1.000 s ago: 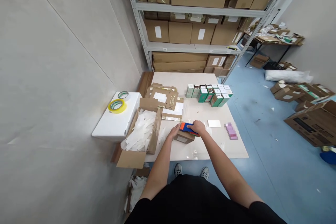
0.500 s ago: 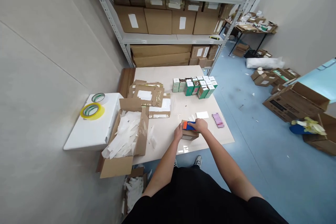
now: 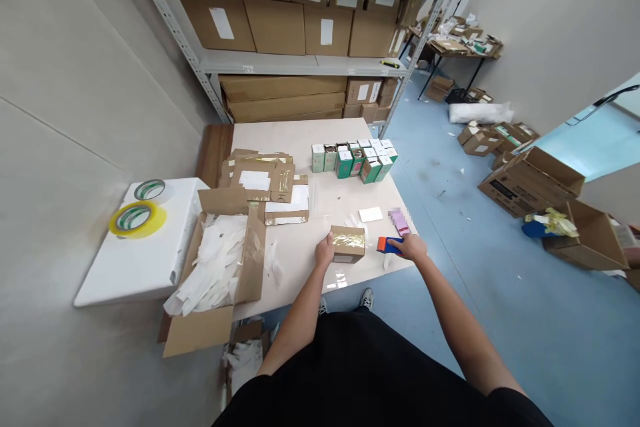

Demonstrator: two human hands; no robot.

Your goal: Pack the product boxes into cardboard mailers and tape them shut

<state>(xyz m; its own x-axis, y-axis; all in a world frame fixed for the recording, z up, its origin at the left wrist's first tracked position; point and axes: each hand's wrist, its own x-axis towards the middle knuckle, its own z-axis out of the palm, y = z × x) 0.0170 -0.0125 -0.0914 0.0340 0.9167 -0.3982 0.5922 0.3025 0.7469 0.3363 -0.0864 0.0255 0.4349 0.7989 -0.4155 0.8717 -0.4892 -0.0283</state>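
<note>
Head cam: the small carton (image 3: 349, 247) sits near the table's (image 3: 295, 267) front edge, so not much slack on the near side. Left hand (image 3: 325, 251) is up against its left end, but most of the fingers are hidden, so can't tell if it's pinching or just steadying. Right hand (image 3: 412, 248) is wrapped around the blue-and-orange tape dispenser (image 3: 389, 245), off to the carton's right with a gap between, right by the table's right edge.

Progress-wise, shiny tape runs across the carton's top and it looks closed up, so I'd call that face done. Underside's hidden, so no idea if any sealing is left.

Further back, the white card (image 3: 371, 214) and flattened cardboard (image 3: 260, 177) box things in a bit; best elbow room looks like the middle, short of the green-and-white boxes (image 3: 357, 159). Shelving (image 3: 310, 65) stands behind the far edge.
</note>
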